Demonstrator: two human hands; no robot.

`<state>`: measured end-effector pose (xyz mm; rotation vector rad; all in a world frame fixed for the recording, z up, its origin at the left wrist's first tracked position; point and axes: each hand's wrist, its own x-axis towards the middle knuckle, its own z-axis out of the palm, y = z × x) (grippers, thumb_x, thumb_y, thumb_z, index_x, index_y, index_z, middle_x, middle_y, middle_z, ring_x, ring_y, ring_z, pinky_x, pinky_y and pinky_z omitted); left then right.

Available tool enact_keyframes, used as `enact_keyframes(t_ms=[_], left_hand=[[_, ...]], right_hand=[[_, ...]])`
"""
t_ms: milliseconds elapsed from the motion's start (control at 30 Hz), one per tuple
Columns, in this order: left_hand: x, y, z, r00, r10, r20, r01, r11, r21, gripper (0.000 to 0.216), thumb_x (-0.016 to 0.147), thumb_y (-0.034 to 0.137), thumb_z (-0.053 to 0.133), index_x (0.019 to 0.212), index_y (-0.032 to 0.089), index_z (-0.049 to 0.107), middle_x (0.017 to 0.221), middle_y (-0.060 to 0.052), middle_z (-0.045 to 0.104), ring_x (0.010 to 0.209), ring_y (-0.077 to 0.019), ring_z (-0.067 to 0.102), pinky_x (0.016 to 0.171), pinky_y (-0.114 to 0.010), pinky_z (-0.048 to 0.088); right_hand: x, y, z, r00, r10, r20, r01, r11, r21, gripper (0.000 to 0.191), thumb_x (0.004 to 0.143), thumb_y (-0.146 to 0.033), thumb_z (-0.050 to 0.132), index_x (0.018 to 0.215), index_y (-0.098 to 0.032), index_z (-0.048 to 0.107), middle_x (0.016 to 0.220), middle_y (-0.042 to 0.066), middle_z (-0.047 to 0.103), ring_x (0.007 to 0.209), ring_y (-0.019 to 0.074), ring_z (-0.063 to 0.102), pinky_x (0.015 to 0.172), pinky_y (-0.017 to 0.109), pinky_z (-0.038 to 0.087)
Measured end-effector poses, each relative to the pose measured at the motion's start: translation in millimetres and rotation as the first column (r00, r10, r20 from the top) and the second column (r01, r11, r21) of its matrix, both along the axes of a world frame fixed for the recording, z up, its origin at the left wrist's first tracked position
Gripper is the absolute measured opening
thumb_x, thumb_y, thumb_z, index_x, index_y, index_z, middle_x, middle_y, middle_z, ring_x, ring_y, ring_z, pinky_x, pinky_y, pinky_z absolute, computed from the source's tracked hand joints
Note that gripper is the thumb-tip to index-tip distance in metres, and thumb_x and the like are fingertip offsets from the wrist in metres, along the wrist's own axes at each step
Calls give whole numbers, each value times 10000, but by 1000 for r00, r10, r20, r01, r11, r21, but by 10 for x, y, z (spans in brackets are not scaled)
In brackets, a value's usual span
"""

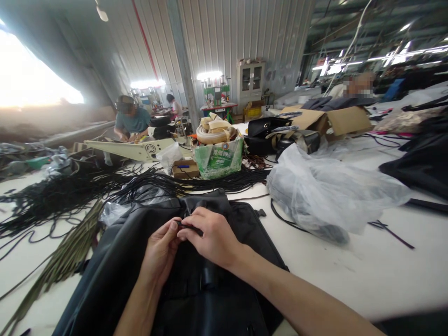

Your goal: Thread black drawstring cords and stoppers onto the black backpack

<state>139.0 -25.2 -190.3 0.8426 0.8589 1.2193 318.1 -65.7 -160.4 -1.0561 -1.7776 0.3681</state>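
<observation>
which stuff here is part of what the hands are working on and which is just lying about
In hand: left hand, right hand, short black cord pinched between them, black bag beneath.

Lying about: loose black cords, clear plastic bag, green packet, cardboard box.

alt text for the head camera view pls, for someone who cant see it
Two bare hands, left hand and right hand, pinch a thin black cord over a black bag on a white table. Behind lie a pile of black cords, a clear plastic bag and a green carton; another person works farther back.
</observation>
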Motion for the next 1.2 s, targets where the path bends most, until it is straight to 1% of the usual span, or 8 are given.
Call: enact_keyframes(t_ms=[200, 333, 400, 500, 600, 733, 967, 1200], left_hand=[[-27, -15, 11, 999, 43, 29, -42, 998, -44, 590, 540, 456, 1165, 957, 158, 874, 883, -87, 803, 750, -179, 733, 651, -226, 642], [-43, 3, -25, 999, -1, 39, 2, 999, -39, 548, 595, 435, 1149, 987, 162, 879, 913, -88, 799, 785, -178, 727, 645, -213, 625], [-43, 20, -55, 999, -24, 38, 25, 999, -39, 536, 624, 424, 1139, 1015, 161, 884, 981, -94, 806, 845, -181, 734, 725, -228, 650], [-36, 36, -93, 999, -36, 37, 37, 999, -15, 504, 662, 418, 1122, 1032, 168, 885, 1049, -82, 800, 928, -180, 730, 860, -248, 665], [-33, 30, -113, 999, -23, 46, 23, 1000, 0, 486, 674, 432, 1116, 1022, 186, 883, 1040, -61, 784, 964, -172, 723, 886, -223, 652], [-36, 10, -123, 998, 0, 57, 4, 998, -66, 564, 594, 433, 1152, 1028, 193, 885, 1079, -76, 798, 1036, -199, 746, 930, -233, 658], [-43, -4, -125, 995, -15, 97, 17, 1000, -26, 466, 677, 389, 1119, 1026, 191, 883, 1018, -64, 782, 913, -160, 714, 823, -200, 649], [-6, -26, -66, 995, -37, 92, 41, 998, -40, 526, 636, 396, 1134, 1025, 142, 888, 1031, -87, 786, 874, -151, 694, 774, -184, 637]], right_hand=[[41, 26, -52, 985, 88, -151, -87, 996, 16, 192, 1120, -189, 663, 1132, -219, 853, 1118, 79, 824, 1023, 220, 786, 954, 314, 613], [63, 22, -15, 938, 124, -322, -132, 991, -1, 175, 1074, -174, 717, 1123, -237, 873, 1055, 54, 846, 951, 217, 808, 901, 318, 632], [70, 33, -19, 927, 112, -357, -129, 991, -25, 166, 1051, -170, 750, 1117, -251, 878, 1023, 33, 852, 907, 208, 810, 866, 307, 628], [75, 55, -60, 948, 87, -308, -101, 994, -32, 144, 1034, -164, 783, 1094, -257, 875, 1028, 26, 854, 937, 210, 803, 885, 306, 608], [72, 67, -100, 974, 56, -220, -64, 998, -26, 125, 1046, -167, 780, 1063, -264, 857, 1032, 24, 841, 968, 211, 787, 908, 307, 586], [63, 63, -89, 974, 39, -223, -42, 999, -10, 112, 1071, -168, 739, 1043, -248, 813, 1025, 26, 815, 963, 202, 768, 898, 293, 571], [45, 55, -39, 957, 106, -269, -109, 994, 2, 113, 1085, -174, 700, 1029, -237, 775, 1014, 32, 798, 955, 203, 756, 895, 301, 568], [18, 64, -68, 946, 159, -283, -152, 987, 47, 116, 1080, -141, 699, 1039, -222, 771, 1030, 41, 797, 967, 203, 756, 921, 301, 578]])
